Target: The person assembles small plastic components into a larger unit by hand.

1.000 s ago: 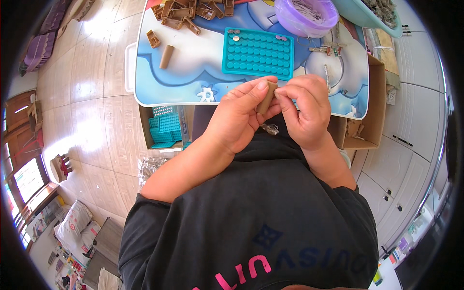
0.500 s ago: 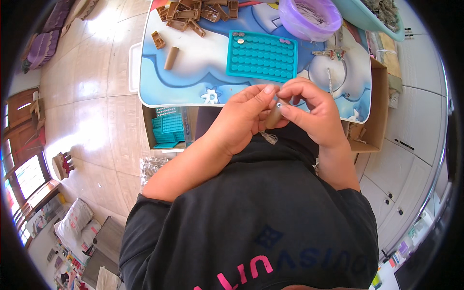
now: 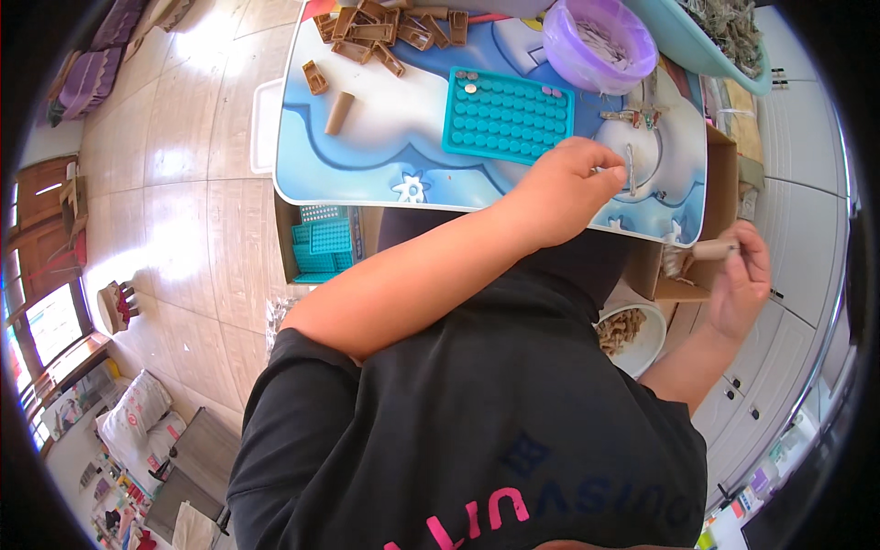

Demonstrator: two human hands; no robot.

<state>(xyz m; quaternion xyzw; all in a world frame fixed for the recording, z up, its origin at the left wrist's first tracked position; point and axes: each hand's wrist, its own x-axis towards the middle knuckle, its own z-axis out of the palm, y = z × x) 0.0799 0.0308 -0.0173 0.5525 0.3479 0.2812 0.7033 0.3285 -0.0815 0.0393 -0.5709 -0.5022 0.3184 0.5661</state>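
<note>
Shirt [image 3: 467,403] black, pink-lettered — right hand [image 3: 741,280] pinching brown tube [image 3: 713,249]; left hand [image 3: 573,188] loosely curled — can't tell contents.

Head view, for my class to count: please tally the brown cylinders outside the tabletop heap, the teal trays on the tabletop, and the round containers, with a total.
Brown cylinders: 2 (held cylinder in the right hand, lying cylinder)
Teal tray: 1
Round containers: 3 (purple basin, pale teal basin, white bowl)
Total: 6
</note>
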